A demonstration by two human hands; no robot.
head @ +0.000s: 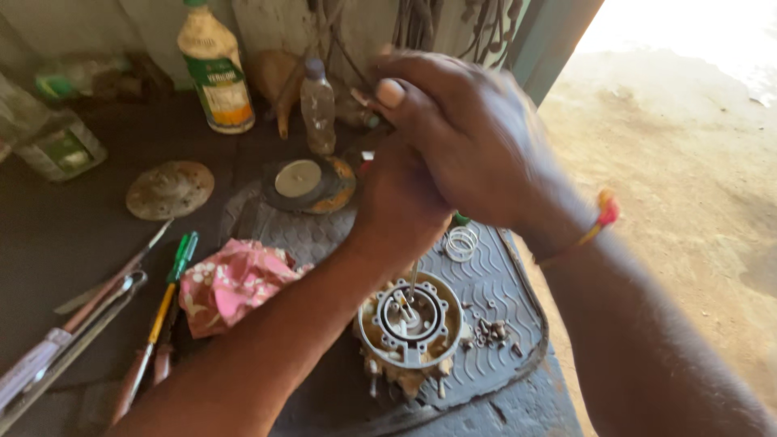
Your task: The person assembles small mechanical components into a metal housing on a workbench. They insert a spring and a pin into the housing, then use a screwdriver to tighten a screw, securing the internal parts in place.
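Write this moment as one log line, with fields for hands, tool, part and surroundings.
hands: left hand and right hand stacked on screwdriver | tool: screwdriver shaft upright, tip in round metal part | surface: rubber mat | nearby: spring, small screws, pink cloth

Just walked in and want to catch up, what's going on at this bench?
A person has both hands stacked on a screwdriver, the left hand gripping lower down and the right hand wrapped over the top. Its tip is down inside a round metal engine part, seemingly a carburetor, which sits on a grey rubber mat. Small loose screws and a coil spring lie beside it. A pink floral cloth and spare screwdrivers rest to the left.
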